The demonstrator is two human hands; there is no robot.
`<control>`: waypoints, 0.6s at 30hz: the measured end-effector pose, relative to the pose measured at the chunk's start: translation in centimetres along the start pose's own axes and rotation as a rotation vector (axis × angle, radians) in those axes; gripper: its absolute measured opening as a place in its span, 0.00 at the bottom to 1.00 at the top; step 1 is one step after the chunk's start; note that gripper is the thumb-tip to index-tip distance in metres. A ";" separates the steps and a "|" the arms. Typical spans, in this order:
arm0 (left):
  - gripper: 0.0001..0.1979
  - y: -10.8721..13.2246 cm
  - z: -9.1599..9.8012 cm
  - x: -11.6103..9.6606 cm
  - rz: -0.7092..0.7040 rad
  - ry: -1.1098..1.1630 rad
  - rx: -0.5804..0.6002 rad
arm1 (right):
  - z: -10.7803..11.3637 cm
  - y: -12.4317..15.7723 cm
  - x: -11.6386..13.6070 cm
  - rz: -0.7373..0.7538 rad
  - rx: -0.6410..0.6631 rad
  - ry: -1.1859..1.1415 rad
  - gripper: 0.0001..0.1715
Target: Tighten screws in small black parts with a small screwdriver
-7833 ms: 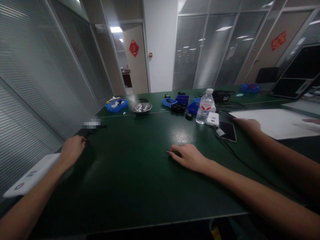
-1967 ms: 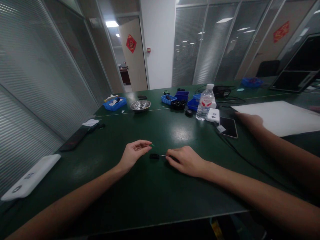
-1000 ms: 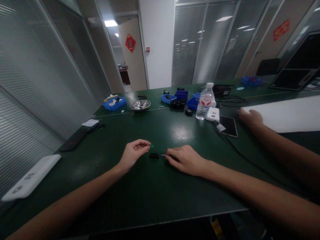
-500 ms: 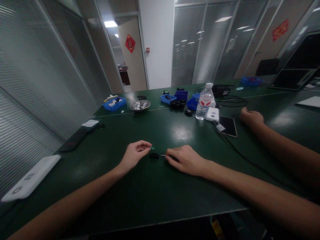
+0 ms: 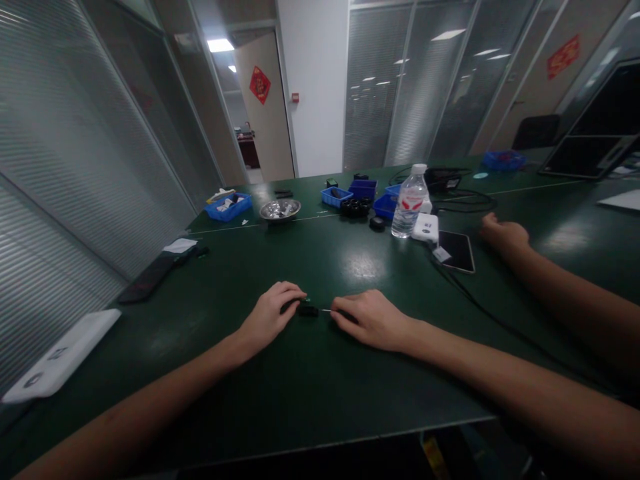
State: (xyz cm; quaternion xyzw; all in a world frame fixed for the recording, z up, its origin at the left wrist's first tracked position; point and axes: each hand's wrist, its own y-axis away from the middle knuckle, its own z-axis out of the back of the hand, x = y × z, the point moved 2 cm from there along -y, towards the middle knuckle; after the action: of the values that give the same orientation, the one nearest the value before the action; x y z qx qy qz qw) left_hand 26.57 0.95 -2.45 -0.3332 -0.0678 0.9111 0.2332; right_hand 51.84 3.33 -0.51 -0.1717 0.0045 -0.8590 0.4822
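Note:
My left hand (image 5: 270, 315) is closed, its thumb and fingertips around the edge of a small green piece (image 5: 307, 300), which looks like a tiny circuit board. Just below lies a small black oblong part (image 5: 308, 311) on the green table, close to my left thumb. To its right, my right hand (image 5: 367, 317) rests on the table, fingers closed on a tool with a thin metal tip (image 5: 325, 310). That tip points left toward the black part; the rest of the tool is hidden in the hand.
Another person's hand (image 5: 505, 235) rests at the right, near a phone (image 5: 456, 251) and a cable. Behind stand a water bottle (image 5: 410, 203), blue bins (image 5: 336, 197) and a metal bowl (image 5: 280, 211). A white device (image 5: 63, 353) lies at the left.
My left hand has turned palm-down a little, and the green piece has shifted slightly down toward the black part. My right hand stays in place.

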 end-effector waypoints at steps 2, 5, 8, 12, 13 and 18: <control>0.16 0.1 0.0 -0.3 -0.009 0.013 -0.016 | 0.0 0.0 0.0 -0.003 0.007 -0.003 0.14; 0.17 0.4 0.0 -0.9 -0.038 0.008 -0.037 | 0.0 0.1 0.0 -0.006 0.003 0.005 0.14; 0.18 0.5 -0.1 -1.5 -0.114 -0.063 0.003 | -0.2 0.1 -0.1 0.000 0.003 0.013 0.14; 0.16 0.6 -0.1 -1.7 -0.188 -0.168 0.088 | -0.4 0.1 -0.3 -0.003 0.011 0.026 0.14; 0.16 0.6 0.0 -1.7 -0.195 -0.185 0.092 | -0.4 0.1 -0.4 -0.003 0.010 0.027 0.14; 0.15 0.5 0.3 -2.2 -0.174 -0.212 0.088 | -0.3 0.1 -0.3 0.005 0.008 0.007 0.14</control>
State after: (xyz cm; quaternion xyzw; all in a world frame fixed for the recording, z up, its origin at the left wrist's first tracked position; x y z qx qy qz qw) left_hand 27.72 -0.48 -1.09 -0.2174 -0.0807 0.9195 0.3174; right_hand 51.94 3.47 -0.92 -0.1669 0.0031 -0.8585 0.4849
